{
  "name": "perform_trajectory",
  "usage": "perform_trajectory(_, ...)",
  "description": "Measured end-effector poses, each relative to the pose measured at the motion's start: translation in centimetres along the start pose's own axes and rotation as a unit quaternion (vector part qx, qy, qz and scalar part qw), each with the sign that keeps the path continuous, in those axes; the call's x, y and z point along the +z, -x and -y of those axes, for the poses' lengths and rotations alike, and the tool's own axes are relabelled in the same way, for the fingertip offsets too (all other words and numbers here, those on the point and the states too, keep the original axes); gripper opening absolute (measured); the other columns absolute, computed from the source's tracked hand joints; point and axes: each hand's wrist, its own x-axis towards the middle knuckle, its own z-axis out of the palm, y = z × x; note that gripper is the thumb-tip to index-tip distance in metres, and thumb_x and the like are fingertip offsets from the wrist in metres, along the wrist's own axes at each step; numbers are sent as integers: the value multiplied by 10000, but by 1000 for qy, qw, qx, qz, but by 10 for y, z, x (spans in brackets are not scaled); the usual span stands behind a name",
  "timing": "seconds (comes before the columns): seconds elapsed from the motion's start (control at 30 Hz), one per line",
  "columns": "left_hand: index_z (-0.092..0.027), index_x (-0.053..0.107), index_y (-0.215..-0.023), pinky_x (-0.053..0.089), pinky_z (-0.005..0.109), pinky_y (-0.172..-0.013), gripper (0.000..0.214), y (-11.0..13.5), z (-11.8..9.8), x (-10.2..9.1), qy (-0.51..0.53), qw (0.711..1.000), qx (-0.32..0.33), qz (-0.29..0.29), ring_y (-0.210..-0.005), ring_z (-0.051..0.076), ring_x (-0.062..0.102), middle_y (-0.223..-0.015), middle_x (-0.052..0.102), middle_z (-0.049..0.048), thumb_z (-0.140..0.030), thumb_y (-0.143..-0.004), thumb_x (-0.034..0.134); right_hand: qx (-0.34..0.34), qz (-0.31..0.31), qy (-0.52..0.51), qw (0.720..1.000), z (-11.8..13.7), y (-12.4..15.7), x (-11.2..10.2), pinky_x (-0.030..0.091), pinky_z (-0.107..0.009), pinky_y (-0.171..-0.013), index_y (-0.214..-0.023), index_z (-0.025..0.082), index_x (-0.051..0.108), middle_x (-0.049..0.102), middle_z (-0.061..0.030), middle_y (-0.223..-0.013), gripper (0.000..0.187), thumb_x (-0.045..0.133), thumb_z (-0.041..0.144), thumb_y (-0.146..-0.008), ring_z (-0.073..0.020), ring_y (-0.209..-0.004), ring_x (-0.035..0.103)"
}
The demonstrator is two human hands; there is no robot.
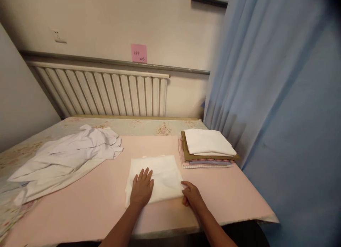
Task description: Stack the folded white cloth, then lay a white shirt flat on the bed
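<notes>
A white cloth (165,176), folded into a rough rectangle, lies flat on the pink cover in front of me. My left hand (142,188) rests palm down on its left part, fingers stretched out and a little apart. At the cloth's right edge, near the front corner, my right hand (192,195) has its fingers bent in and pinches the edge; the fingertips are partly hidden. To the right sits a stack of folded cloths, with a white one (209,142) on top and an olive-brown one (186,149) under it.
A loose heap of crumpled white cloth (77,151) spreads over the left side of the table. The pink cover (87,204) lies over a floral cloth (141,125). A radiator (112,92) stands behind, and a blue curtain (279,108) hangs along the right side.
</notes>
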Motion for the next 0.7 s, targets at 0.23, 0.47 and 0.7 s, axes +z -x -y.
perform_trajectory(0.23, -218, 489, -1364, 261, 515, -1100, 464, 1, 0, 1, 8, 1000, 3, -9, -1372, 287, 333, -1455, 445, 62, -281, -926, 348, -25, -97, 88, 991, 12, 8, -18, 445, -267, -490, -1201, 102, 575, 610, -1, -521, 539, 463, 248, -694, -175, -484, 582)
perform_trajectory(0.47, -231, 502, -1351, 252, 502, -1109, 453, 4, 0, 1, 16, 1000, -2, -22, -1372, 273, 336, -1450, 453, 60, -264, -914, 386, -311, -189, 312, 878, 44, -1, 25, 470, -362, -956, -1114, 130, 649, 674, -125, -1111, 395, 336, 234, -898, -224, -1044, 624)
perform_trajectory(0.7, -238, 483, -1362, 243, 498, -1115, 450, 5, 0, 0, 22, 1000, -8, -11, -1376, 266, 329, -1458, 443, 45, -285, -927, 381, -443, -77, 444, 775, 41, -27, 95, 356, -436, -1087, -1279, 169, 552, 536, -98, -1364, 386, 433, 202, -913, -234, -1305, 440)
